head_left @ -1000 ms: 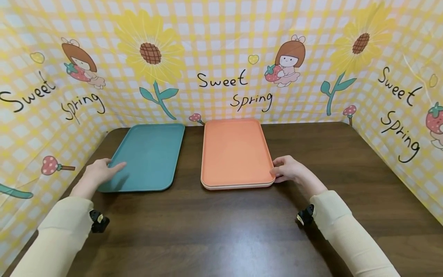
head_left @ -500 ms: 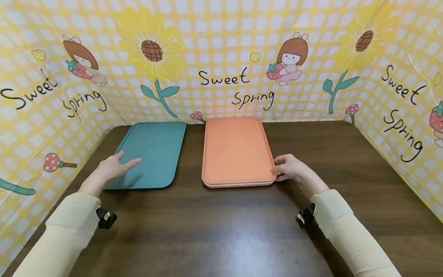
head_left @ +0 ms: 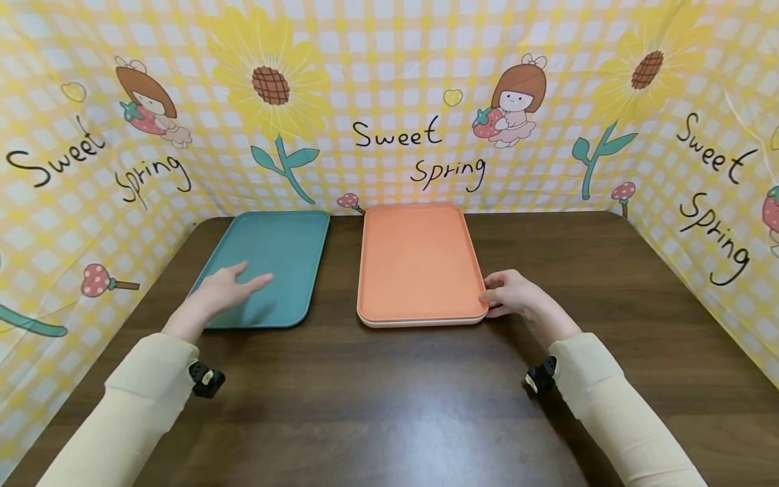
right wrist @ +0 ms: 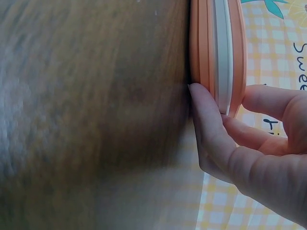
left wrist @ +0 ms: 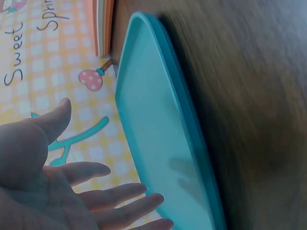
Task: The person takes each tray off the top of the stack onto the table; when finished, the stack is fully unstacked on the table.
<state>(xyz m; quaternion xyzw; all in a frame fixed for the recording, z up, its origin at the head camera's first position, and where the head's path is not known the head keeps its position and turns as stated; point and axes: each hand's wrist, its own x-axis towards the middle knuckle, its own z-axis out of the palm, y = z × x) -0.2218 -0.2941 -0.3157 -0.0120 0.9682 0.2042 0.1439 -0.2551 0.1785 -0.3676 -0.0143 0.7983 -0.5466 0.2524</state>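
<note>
My left hand (head_left: 228, 287), fingers spread, is over the left side of a teal tray (head_left: 282, 257) that lies at the back left. The left wrist view shows this hand (left wrist: 62, 177) holding nothing, above the teal tray (left wrist: 148, 96). To the right is a stack of trays (head_left: 420, 264) with an orange one on top. Its edge (right wrist: 223, 57) shows orange and white layers in the right wrist view. My right hand (head_left: 514, 294) grips the stack's near right corner, thumb at the top rim and a fingertip (right wrist: 204, 98) low by the tabletop.
The dark wooden table (head_left: 389, 392) spreads in front of the trays. A yellow checked cloth (head_left: 395, 74) with printed flowers and lettering rises behind the table and along both sides. A narrow strip of table separates the teal tray from the stack.
My left hand has moved right and inward from the teal tray's left edge to over its surface. The right hand stays at the stack's corner. The head view has shifted slightly.
</note>
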